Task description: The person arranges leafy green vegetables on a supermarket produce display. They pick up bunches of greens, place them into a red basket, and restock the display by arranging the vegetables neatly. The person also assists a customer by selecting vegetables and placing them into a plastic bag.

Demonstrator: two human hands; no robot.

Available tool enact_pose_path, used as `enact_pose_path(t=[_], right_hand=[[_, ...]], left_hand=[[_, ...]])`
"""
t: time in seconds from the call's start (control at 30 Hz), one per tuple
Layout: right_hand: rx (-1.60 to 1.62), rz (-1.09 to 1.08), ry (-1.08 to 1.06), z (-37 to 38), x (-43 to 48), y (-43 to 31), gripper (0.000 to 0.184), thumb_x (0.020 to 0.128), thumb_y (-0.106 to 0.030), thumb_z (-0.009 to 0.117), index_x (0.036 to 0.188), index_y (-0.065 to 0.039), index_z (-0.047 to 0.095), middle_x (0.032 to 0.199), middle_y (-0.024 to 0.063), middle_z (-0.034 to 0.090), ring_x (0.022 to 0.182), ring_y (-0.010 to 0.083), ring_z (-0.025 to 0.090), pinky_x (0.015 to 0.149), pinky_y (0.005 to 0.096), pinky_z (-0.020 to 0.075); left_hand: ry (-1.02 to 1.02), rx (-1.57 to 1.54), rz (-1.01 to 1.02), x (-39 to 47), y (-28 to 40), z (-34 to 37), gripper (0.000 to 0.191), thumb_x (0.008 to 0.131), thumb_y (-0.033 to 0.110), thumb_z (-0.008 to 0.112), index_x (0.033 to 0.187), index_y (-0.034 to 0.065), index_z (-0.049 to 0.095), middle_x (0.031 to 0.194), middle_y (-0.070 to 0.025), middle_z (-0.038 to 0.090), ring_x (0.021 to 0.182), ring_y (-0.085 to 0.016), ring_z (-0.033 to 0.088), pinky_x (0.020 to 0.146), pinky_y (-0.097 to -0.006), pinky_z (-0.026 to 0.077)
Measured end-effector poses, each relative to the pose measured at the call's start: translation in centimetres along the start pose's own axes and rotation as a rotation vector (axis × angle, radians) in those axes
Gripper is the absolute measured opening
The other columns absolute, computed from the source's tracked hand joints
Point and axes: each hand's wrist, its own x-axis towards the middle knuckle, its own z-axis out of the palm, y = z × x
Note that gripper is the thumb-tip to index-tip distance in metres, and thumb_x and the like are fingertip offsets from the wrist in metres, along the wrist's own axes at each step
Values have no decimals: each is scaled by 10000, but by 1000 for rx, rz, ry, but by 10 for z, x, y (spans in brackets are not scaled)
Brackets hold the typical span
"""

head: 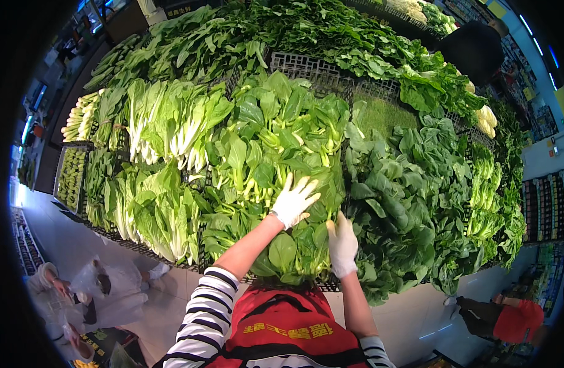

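Note:
Both of my hands wear white gloves. My left hand (295, 201) lies with its fingers spread on the green bok choy (238, 158) in the middle section of the display. To its right, my right hand (342, 244) is at the right edge of that section, its fingertips at a pale stem; the leaves partly hide what it touches, and its grip cannot be made out. Darker leafy greens (401, 184) fill the section to the right. On the left stand bunches of white-stemmed leafy greens (171, 119).
Black plastic crates (300, 64) and a green mat (385, 115) show behind the bok choy. At the lower left is a person (56, 294) with plastic bags; a person in red (516, 319) is at the lower right, and one in black (473, 50) at the upper right.

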Motion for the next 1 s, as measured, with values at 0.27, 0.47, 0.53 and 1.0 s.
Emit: enact_pose_path(t=[0.27,0.47,0.53,1.0], right_hand=[[-138,-342,-85,93,95,14,485,869,27,471,1353,44,448,1039,211,574,946,354,580,807,405,499],[-220,-88,-358,56,121,19,589,790,-155,735,1307,19,511,1108,215,569,997,373,588,851,439,494],[58,-195,29,49,138,11,345,822,-99,698,1135,3,593,1050,190,593,936,358,605,816,400,508],[-113,35,-249,107,250,6,373,746,-154,745,1053,10,612,926,228,690,879,384,675,788,430,534]], left_hand=[[93,-92,-207,-15,-18,10,689,825,480,646,1440,235,454,1538,-125,344,1445,-346,258,1169,-595,147],[-13,-93,-186,7,-9,20,712,849,441,633,1478,201,399,1458,-223,418,1426,-378,286,1160,-622,127],[-18,-48,-162,6,-10,18,702,855,441,626,1474,193,403,1426,-224,450,1425,-386,281,1163,-622,125],[520,-967,-963,36,-114,-18,459,929,259,634,1280,-19,535,1115,-165,647,935,-205,647,847,-333,530]])
